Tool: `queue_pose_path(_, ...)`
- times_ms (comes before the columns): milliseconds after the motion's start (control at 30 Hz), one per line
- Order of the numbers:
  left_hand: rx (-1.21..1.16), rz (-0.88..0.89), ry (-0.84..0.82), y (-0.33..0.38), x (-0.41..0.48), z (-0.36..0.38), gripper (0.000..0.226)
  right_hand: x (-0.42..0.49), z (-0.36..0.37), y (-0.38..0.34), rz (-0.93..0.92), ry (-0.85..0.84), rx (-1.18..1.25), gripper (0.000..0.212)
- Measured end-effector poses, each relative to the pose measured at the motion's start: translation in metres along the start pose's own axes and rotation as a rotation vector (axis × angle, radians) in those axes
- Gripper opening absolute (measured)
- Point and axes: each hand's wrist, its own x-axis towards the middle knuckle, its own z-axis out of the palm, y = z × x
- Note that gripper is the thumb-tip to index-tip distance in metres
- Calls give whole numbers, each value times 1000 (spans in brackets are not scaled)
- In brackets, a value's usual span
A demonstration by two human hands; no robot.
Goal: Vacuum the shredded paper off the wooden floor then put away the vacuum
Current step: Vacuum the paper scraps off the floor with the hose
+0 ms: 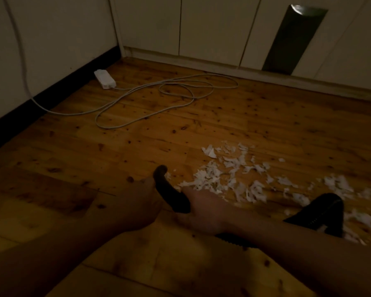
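The left hand [137,196] is curled round the upper part of a curved black tube [171,195], apparently the vacuum's wand or handle. The right hand [204,211] lies against the tube's lower end, but its fingers are out of sight, so whether it clasps the tube cannot be told. A ribbed black hose [234,240] shows just under the right wrist. The shredded paper [223,174] lies on the wooden floor [94,151] just beyond and to the right of the hands, trailing past a black shape [326,211] too dim to identify. The step looks like readying the tube. To do it well, steady it with both hands, seat any joint fully, then work the scraps from the near edge outward in slow passes so the airflow does not scatter them. A white power strip [105,79] and its looped cable [180,93] lie well apart, by the cabinets [212,28].
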Motion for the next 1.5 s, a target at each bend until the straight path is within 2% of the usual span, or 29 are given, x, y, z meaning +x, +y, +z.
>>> queue_pose_path(67, 102, 10, 29, 6, -9, -1, 56, -10, 8, 1, -12, -18, -3, 39)
queue_pose_path(167, 284, 165, 38, 18, -29, -6, 65, -25, 21, 0, -47, 8, -35, 42)
queue_pose_path(267, 443, 280, -55, 33, -53, -5, 59, -43, 32, -3, -81, 77, -51, 46)
queue_pose_path(333, 518, 344, -53, 39, -64, 1, 55, -55, 38, -7, -93, 96, -60, 49)
queue_pose_path(433, 549, 443, 12, 47, -75, 6, 46, -73, 41, -11, -101, 96, -90, 47)
queue_pose_path(500, 559, 588, 32, 50, -79, 10, 41, -91, 39, -14, -86, 116, -127, 46)
queue_pose_path(600, 547, 746, 50, 53, -77, 24, 50, -119, 35, -11, -54, 183, -250, 50)
queue_pose_path(700, 563, 865, 47, 63, -75, 40, 60, -158, 42, 5, -68, 348, -297, 57)
queue_pose_path(767, 577, 923, 42, 63, -72, 45, 66, -188, 47, 28, -36, 615, -279, 62)
queue_pose_path(833, 603, 950, 32, 69, -69, 46, 73, -230, 50, 64, 202, 865, -315, 72)
queue_pose_path(867, 609, 975, 47, 70, -66, 46, 74, -251, 51, 82, 390, 885, -327, 82)
queue_pose_path(900, 623, 987, 53, 71, -64, 45, 75, -270, 52, 100, 584, 821, -320, 94)
queue_pose_path(933, 642, 1009, 58, 73, -64, 45, 75, -292, 57, 115, 780, 684, -303, 104)
queue_pose_path(1000, 670, 985, 42, 74, -64, 43, 75, -327, 64, 137, 1032, 393, -353, 109)
queue_pose_path(1067, 672, 945, -4, 75, -62, 42, 73, -348, 61, 151, 1097, 209, -426, 93)
queue_pose_path(1133, 727, 921, -101, 89, -72, 35, 67, -357, 50, 158, 1111, 118, -399, 68)
queue_pose_path(1233, 777, 880, -125, 103, -79, 29, 44, -361, 49, 163, 1092, 62, -415, 52)
queue_pose_path(1367, 832, 823, -212, 110, -77, 32, 41, -374, 70, 157, 1094, 95, -434, 54)
queue_pose_path(1500, 819, 875, -132, 127, -71, 37, 38, -398, 78, 152, 1166, 187, -356, 56)
